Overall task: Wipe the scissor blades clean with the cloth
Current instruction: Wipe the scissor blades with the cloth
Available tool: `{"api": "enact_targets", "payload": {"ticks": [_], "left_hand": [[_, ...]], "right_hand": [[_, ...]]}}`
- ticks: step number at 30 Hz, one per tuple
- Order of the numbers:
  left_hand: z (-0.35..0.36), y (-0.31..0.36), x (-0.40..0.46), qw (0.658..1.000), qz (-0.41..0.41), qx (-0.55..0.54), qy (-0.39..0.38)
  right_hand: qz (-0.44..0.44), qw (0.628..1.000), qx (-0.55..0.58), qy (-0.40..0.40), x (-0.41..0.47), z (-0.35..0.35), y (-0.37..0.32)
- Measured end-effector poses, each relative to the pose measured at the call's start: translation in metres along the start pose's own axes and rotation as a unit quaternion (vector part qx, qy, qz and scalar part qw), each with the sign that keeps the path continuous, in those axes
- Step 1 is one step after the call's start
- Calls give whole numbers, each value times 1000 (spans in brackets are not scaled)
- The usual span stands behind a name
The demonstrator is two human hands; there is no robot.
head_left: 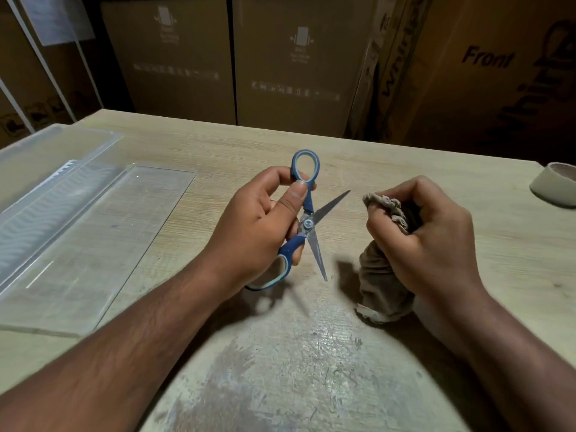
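Scissors (307,224) hanging above table (311,353), blades splayed wide. Head view: L hand (258,232) pinching the handles; upper blade pointing up-right toward cloth (385,263), lower blade down toward viewer. R hand (427,241), fist bunching cloth, sitting just right of tips, not touching. R nearer upper blade.

The word "Front" is printed in dark letters on a brown cardboard box (486,73) at the far right; beside it, large vertical lettering is cut off; print on the other boxes (293,67) is too blurred to read.
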State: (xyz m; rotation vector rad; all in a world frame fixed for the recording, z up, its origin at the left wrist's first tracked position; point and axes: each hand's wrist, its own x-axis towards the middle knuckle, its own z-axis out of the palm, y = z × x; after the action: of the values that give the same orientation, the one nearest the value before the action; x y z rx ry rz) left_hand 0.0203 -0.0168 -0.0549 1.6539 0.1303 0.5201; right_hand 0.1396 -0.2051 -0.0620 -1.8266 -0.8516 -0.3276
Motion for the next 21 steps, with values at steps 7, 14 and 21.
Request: {"api": "enact_targets", "payload": {"ticks": [7,14,21], "left_hand": [[4,-5,0,999,-14,29,-7],[5,-4,-1,999,-15,32,-10],[8,-14,4,995,-35,78,45]], "right_hand": [[-73,994,31,-79,-6,6,-6],[-1,999,-24,-39,4,-3,13],[-124,987,-33,-94,-11,12,-14]]}}
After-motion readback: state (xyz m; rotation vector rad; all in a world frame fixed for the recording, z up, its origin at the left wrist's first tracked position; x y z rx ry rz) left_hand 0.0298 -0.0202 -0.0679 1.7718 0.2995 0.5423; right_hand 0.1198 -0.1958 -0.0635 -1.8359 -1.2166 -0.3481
